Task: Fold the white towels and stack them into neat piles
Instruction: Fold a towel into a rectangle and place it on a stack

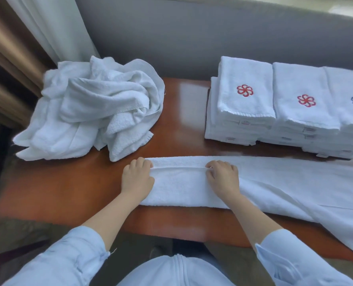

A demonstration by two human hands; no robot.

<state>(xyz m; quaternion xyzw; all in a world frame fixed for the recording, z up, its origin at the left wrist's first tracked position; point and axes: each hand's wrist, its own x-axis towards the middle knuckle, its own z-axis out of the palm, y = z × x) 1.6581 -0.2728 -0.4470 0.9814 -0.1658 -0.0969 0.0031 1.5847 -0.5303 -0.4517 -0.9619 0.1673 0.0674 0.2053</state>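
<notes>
On table (181, 96) front, towel (274, 182) lies lengthwise, part-folded; left hand (137, 178) and right hand (223, 179) pinch its folded edge, fingers curled. Piles (274, 104) stand finished at right; heap (93, 112) at left awaits folding.

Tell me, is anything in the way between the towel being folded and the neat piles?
Nothing visible. Only bare brown wooden table separates the long white terry towel held by the left hand and right hand from the stacks of folded white towels at right. The crumpled heap of white towels sits off left.
</notes>
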